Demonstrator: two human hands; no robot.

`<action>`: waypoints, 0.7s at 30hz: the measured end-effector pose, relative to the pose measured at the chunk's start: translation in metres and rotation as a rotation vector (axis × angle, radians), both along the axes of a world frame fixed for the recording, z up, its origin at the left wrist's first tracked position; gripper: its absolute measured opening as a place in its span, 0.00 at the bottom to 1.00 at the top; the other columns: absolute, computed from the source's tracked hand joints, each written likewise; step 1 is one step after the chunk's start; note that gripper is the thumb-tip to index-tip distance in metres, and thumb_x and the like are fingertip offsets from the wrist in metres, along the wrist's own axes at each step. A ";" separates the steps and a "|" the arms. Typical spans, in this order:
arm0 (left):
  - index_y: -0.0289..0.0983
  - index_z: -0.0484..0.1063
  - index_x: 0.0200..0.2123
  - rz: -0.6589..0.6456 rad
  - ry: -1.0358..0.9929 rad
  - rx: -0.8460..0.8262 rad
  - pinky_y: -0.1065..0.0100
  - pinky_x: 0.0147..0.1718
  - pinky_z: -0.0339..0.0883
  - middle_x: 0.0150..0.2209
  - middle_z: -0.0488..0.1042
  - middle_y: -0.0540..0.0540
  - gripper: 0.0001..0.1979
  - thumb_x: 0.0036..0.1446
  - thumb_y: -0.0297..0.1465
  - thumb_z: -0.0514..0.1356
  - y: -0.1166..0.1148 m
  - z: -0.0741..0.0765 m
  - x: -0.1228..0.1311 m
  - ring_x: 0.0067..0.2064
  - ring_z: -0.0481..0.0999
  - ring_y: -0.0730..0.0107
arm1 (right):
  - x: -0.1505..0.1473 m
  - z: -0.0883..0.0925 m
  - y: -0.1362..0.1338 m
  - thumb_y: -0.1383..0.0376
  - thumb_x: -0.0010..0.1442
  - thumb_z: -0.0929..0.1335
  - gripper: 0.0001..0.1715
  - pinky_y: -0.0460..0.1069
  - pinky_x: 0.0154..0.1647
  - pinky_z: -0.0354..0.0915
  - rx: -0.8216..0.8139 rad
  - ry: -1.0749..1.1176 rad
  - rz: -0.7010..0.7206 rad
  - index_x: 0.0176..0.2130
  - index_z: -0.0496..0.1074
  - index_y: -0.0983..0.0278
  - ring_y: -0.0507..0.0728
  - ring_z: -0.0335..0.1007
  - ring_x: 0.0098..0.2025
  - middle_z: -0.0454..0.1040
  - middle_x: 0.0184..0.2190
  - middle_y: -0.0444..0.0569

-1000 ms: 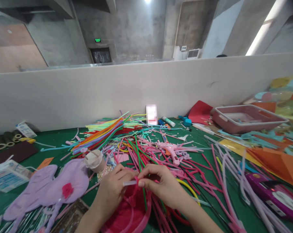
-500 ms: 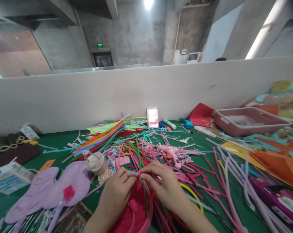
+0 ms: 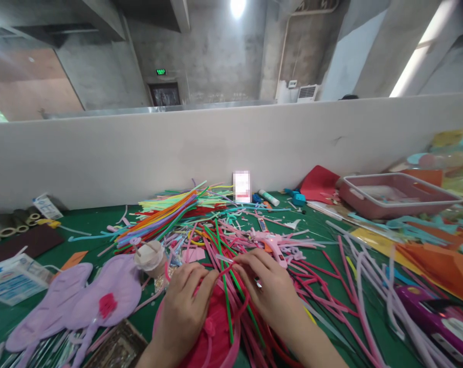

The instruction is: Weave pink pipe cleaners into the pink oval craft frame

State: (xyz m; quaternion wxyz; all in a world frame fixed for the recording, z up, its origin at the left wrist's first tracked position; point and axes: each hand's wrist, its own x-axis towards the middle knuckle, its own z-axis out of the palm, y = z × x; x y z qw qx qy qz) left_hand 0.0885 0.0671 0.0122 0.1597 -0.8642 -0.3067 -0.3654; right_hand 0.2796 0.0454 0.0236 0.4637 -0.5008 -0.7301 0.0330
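A red pipe cleaner (image 3: pixel 228 269) stretches between my two hands near the front middle of the table. My left hand (image 3: pixel 187 301) is closed, with thumb and fingers pinching one part of it. Fingertips of my right hand (image 3: pixel 267 286) grip the other part, and a thin whitish translucent stick (image 3: pixel 224 258) juts out from them to the left. A small shiny tip shows under the right fingers; what it belongs to is hidden. Below my hands lies a red, pink-rimmed piece (image 3: pixel 200 345) with a small pink knot on it, crossed by green pipe cleaners (image 3: pixel 228 301).
Behind my hands spreads a heap of coloured pipe cleaners (image 3: pixel 166 220), with a pink glue gun (image 3: pixel 275 245) on its right. Left are a cup (image 3: pixel 151 255), a lilac padded shape (image 3: pixel 112 286) and a dark tray (image 3: pixel 118 347). A purple device (image 3: pixel 438 317) and pink basket (image 3: pixel 400 207) stand right.
My hands have moved slightly apart. The red pipe cleaner now shows stretched between them, and the whitish stick has swung up out of the left fingers, pointing up-left from my right hand.
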 end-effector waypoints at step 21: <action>0.47 0.77 0.41 0.163 0.086 0.296 0.52 0.55 0.60 0.44 0.79 0.48 0.14 0.59 0.21 0.59 -0.009 0.017 -0.018 0.53 0.71 0.59 | -0.008 0.000 -0.007 0.72 0.62 0.66 0.09 0.49 0.36 0.67 -0.261 -0.112 0.191 0.40 0.75 0.63 0.57 0.72 0.37 0.73 0.35 0.50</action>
